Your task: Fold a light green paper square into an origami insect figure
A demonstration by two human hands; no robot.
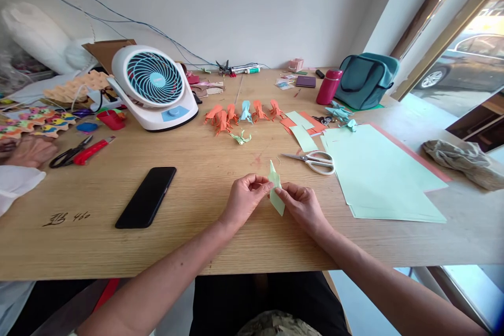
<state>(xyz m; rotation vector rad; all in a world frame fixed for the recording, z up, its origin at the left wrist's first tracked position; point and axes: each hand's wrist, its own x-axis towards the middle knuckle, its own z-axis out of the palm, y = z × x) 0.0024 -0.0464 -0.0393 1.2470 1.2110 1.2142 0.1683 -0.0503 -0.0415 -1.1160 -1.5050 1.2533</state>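
Note:
Between my two hands, just above the table's front half, is a narrow folded piece of pale green paper [277, 202], pointed at its top end. My left hand [248, 195] pinches its left side with thumb and forefinger. From the right, my right hand [303, 203] grips it too, the thumb lying across its middle. Beyond the hands lie scissors [315, 160] with white handles. A small green folded paper figure [241, 138] sits farther back, near a row of orange paper figures [222, 119] and a light blue one [245, 111].
Pale green sheets [388, 173] cover the right side. A black phone [146, 197] lies left, with a red utility knife [93, 150] and a white fan [151, 86] behind. Another person's hand [31, 151] rests at far left. A pink bottle [329, 87] and teal bag [366, 81] stand back right.

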